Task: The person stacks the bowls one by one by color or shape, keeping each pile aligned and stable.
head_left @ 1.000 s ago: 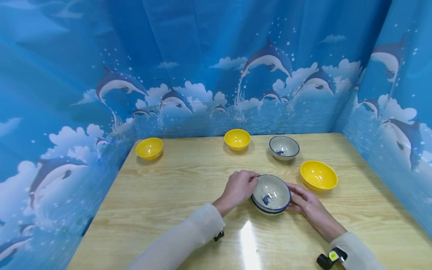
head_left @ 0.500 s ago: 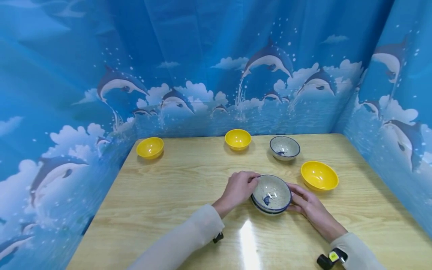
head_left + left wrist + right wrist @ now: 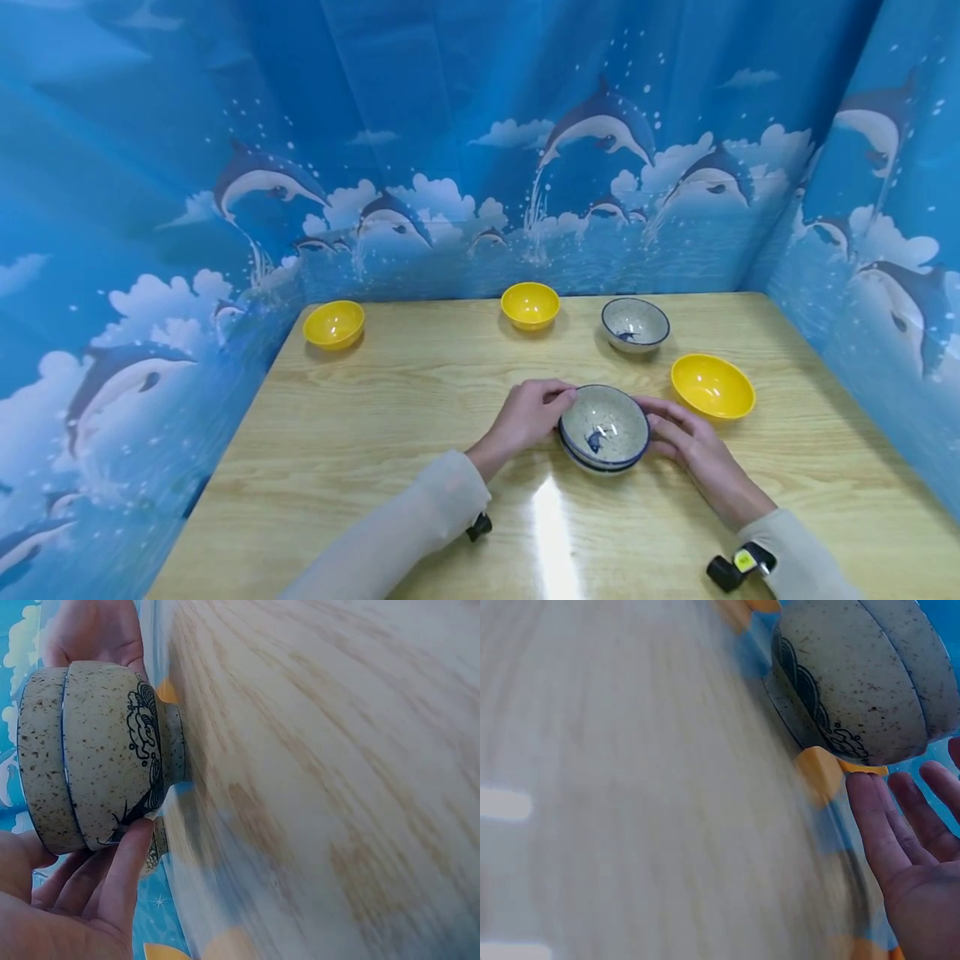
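Note:
Two nested speckled grey bowls (image 3: 604, 427) with blue rims and a dark blue wave pattern outside stand on the wooden table. My left hand (image 3: 527, 419) grips the stack from the left, thumb at the upper rim and fingers along the side of the lower bowl (image 3: 112, 750). On the opposite side is my right hand (image 3: 686, 442); in the right wrist view its fingers (image 3: 877, 825) are spread and nearly straight, the tips close beside the lower bowl's wall. Most of the lower bowl is hidden from above by the upper one.
Behind the stack stands another grey blue-rimmed bowl (image 3: 634, 325). A yellow bowl (image 3: 712, 386) sits to the right, another yellow bowl (image 3: 530, 306) at the back middle, and a third yellow bowl (image 3: 334, 325) at the far left corner. A dolphin-print curtain (image 3: 450, 150) borders the table.
The stack has stayed about where it was. My right hand has shifted slightly, its thumb and fingers a little looser around the side; the left hand keeps its grip.

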Available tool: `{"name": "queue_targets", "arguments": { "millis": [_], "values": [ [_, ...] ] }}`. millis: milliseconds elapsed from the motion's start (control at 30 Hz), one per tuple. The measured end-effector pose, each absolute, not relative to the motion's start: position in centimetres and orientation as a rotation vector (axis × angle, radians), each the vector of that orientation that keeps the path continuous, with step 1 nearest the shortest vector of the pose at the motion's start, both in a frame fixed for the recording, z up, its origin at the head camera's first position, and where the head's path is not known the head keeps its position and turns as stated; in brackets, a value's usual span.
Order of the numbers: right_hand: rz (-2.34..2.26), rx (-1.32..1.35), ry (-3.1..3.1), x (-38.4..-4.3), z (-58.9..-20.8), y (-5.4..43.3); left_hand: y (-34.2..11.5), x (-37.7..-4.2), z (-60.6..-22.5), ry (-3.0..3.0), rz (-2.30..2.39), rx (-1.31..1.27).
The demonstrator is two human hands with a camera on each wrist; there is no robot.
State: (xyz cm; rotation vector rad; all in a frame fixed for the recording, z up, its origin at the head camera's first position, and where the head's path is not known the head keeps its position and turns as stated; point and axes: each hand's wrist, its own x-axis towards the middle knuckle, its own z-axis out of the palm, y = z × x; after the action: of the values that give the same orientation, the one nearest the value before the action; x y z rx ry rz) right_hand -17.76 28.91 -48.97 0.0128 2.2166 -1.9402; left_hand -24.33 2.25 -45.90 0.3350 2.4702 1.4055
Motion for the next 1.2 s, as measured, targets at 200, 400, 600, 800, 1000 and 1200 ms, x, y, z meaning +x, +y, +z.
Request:
{"name": "queue_targets", "arguments": {
  "millis": [200,400,600,800,1000,1200],
  "values": [
    [-2.024,-0.169,2.222,-18.4,-48.0,29.7,2.1,-24.4,-45.9,2.461,1.401,0.333],
    [-1.974,-0.278,2.291,-19.4,-46.7,30.5,2.1,-24.4,-46.1,2.444,1.416,0.318],
    [-1.956,-0.302,2.330,-20.7,-45.7,31.2,2.1,-24.5,-46.3,2.442,1.421,0.317],
    [-1.955,-0.291,2.352,-22.0,-44.8,31.8,2.1,-24.5,-46.3,2.433,1.432,0.327],
    [-1.909,-0.255,2.415,-23.2,-44.0,32.1,2.1,-24.5,-46.3,2.414,1.452,0.327],
    [-1.819,-0.243,2.505,-24.7,-43.4,32.3,2.1,-24.4,-46.3,2.410,1.458,0.313]
  ]
}}
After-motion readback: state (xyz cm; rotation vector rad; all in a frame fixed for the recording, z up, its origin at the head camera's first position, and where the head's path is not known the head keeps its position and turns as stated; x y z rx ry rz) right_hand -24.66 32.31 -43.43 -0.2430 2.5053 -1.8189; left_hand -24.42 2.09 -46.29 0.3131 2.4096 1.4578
